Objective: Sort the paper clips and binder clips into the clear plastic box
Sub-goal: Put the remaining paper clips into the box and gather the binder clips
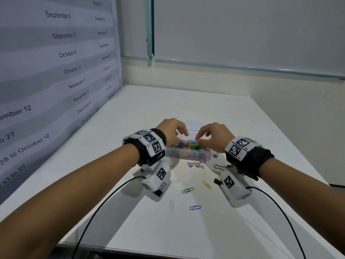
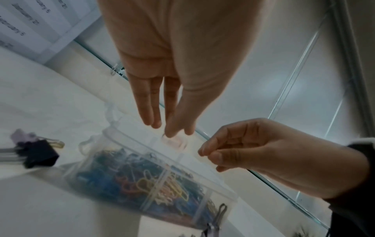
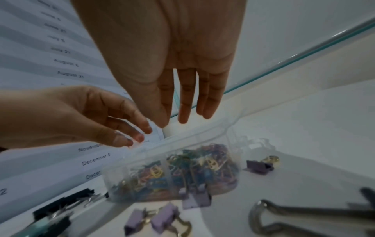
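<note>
Both hands over clear plastic box (image 1: 186,153), mid-table, long axis left to right, heaped with coloured paper clips (image 1: 188,144). Left hand (image 1: 172,130) above left end, fingers loosely curled, tips together; whether holding anything, cannot tell. Right hand (image 1: 214,136) above right end, thumb and forefinger pinched; contents unclear. Loose purple binder clips (image 1: 196,164) just near side of box, closer to right hand.

Both my hands crowd above clear plastic box (image 1: 186,153), heaped past rim. Purple binder clips (image 1: 196,164) just before box. Loose paper clips (image 1: 187,190) nearer me. Far tabletop (image 1: 196,101) open; chart wall (image 1: 56,71) blocks left.
</note>
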Available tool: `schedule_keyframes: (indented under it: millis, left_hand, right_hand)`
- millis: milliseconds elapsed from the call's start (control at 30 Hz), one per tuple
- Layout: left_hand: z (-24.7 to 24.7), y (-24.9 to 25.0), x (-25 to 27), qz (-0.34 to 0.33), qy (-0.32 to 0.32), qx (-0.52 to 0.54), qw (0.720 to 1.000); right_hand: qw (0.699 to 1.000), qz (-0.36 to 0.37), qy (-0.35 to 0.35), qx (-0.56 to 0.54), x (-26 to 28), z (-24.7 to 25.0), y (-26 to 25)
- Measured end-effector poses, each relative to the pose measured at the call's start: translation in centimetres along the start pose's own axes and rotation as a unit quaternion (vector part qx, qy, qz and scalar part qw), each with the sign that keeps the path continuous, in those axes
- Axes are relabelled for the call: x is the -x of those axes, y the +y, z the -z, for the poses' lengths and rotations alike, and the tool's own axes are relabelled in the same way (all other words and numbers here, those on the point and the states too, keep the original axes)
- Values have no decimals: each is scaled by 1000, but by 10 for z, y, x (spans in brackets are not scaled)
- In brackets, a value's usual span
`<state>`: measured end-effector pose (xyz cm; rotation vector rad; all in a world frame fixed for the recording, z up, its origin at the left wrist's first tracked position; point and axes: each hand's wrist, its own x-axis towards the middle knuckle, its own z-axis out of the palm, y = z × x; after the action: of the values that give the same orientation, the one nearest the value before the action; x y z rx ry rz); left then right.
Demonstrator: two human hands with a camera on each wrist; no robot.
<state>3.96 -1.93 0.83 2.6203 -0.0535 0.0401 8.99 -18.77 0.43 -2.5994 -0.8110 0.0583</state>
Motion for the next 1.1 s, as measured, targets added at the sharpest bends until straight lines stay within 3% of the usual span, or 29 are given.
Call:
schedule_keyframes:
  millis: [100,200,333,467,700,900,1100]
  left_hand:
    - [-2,-1,9,-24,-2,-28,999]
    - [-6,1,25,-52,-24,-57,997]
    - [-20,-1,52,-41,-119,-69,990]
    - [-34,-2,62,-30,-188,-136,972]
    - [-38,3,64,-2,-190,-77,979]
    - [-36,6,67,-7,-204,-100,974]
    - [-46,18,71,-35,-176,-64,982]
  right_hand:
    - [999,31,-8,24,12,-2,0]
    - [994,69,-63,48,34,-4,-1]
    - [983,82,-158,51,66,-12,-3]
    - [976,55,-198,68,80,-24,-6]
    - [981,11,-193,-13,75,-34,-18]
    - [975,-21,-219,-27,74,-31,-19]
    - [977,-19,-212,-1,79,-31,-17]
